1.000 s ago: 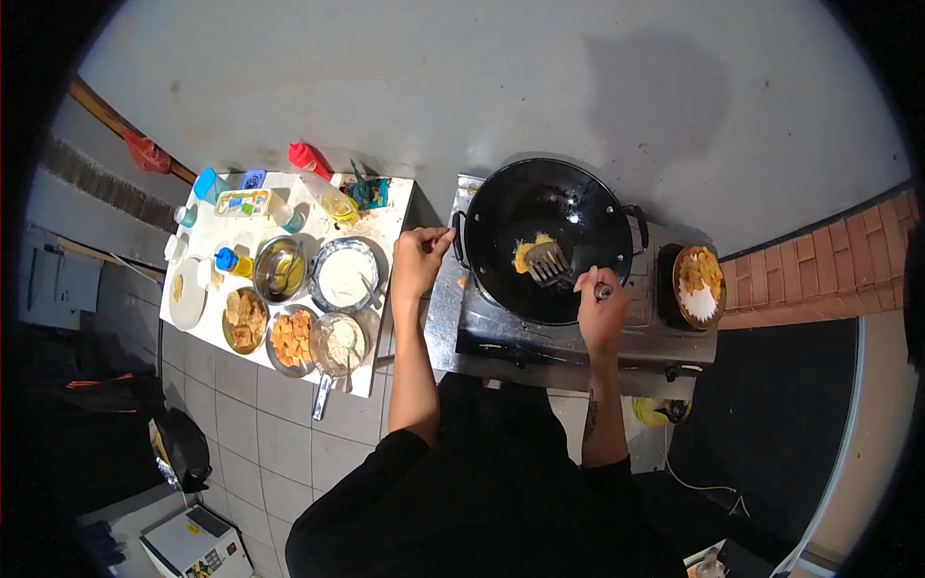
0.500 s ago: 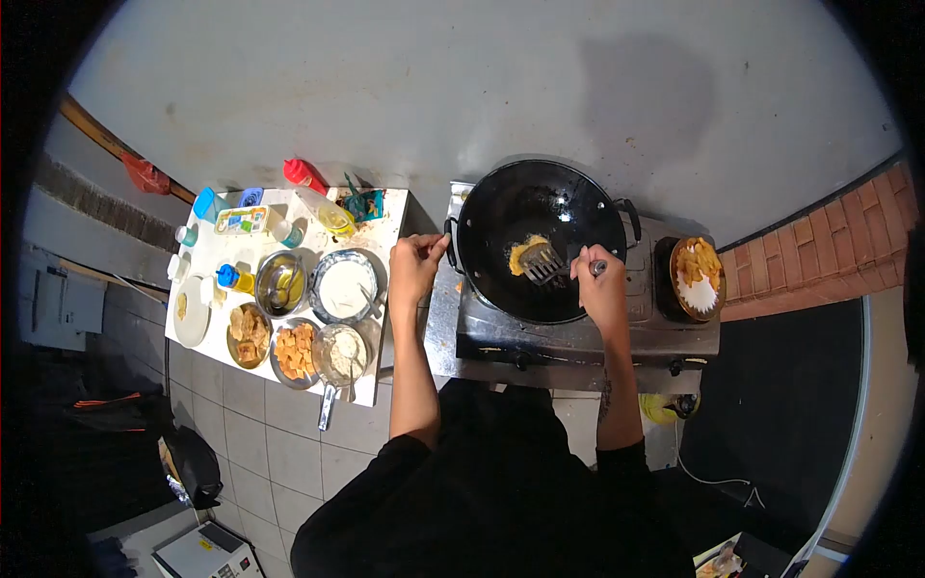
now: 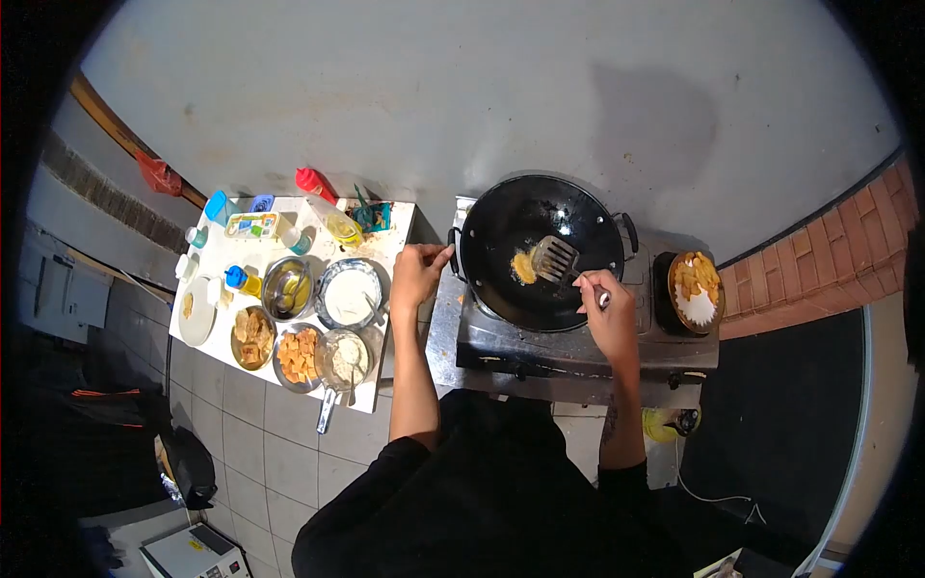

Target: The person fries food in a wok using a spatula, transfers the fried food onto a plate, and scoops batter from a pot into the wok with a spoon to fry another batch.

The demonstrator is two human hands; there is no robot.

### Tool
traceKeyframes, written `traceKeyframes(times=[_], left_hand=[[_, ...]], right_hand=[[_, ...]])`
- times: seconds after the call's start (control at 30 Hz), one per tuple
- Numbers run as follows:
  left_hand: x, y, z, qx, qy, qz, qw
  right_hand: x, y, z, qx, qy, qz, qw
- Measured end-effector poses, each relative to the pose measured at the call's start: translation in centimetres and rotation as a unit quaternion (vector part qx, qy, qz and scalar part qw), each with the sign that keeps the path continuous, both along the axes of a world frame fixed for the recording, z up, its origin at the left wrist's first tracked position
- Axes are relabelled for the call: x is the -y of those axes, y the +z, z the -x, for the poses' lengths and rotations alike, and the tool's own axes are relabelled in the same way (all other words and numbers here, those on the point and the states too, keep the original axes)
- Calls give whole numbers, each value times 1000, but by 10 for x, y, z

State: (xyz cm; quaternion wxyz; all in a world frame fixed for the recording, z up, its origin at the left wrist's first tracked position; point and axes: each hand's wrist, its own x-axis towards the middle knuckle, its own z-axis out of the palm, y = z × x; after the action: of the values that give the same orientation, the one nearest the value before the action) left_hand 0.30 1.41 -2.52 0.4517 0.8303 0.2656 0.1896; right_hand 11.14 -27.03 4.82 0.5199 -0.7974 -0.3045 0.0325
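the steel stove (image 3: 578, 360) bears the black wok (image 3: 544, 217). in it, the slotted spatula (image 3: 554, 255) slants from near right to far left, its grip clamped in the right hand (image 3: 611, 318). the left hand (image 3: 416, 277) pinches the left handle (image 3: 456, 254). the golden food (image 3: 523, 267) lies just left of the spatula's head, beyond the right hand.

The right hand (image 3: 609, 310) grips the slotted turner (image 3: 555, 258) — its head is down in the black wok (image 3: 540, 299), just beside the golden food (image 3: 523, 266). Across from that grip, the left hand (image 3: 420, 274) is at the wok's side handle (image 3: 455, 252) — and beyond it, the white table (image 3: 385, 252) carries bowls of ingredients.
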Motion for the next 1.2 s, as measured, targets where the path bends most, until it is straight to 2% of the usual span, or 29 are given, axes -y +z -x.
traceKeyframes(times=[0.17,0.3,0.37,0.6,0.77,0.87,1.0,1.1,1.2], left_hand=[[7,17,1,-19,17,-14,1000],[6,17,0,-22,11,-23,999],[8,20,1,-34,18,-11,999],[9,20,0,-33,21,-16,999],[11,23,0,-38,26,-11,999],[11,20,0,-19,19,-23,999],[7,15,-2,-42,10,0,999],[11,22,0,-35,16,-13,999],[12,25,-1,-50,19,-7,999]], right_hand=[[2,-12,-4,14,0,7,1000],[-4,-23,-7,12,7,-9,1000],[-5,-32,-9,55,26,-9,998],[-14,-34,-6,47,53,-21,997],[-9,-33,-5,-31,60,-47,997],[-6,-33,-4,-30,53,-72,995],[-4,-41,-7,-21,53,-52,997],[-5,-42,-5,-45,43,-47,997],[-7,-48,-4,-90,43,-93,991]])
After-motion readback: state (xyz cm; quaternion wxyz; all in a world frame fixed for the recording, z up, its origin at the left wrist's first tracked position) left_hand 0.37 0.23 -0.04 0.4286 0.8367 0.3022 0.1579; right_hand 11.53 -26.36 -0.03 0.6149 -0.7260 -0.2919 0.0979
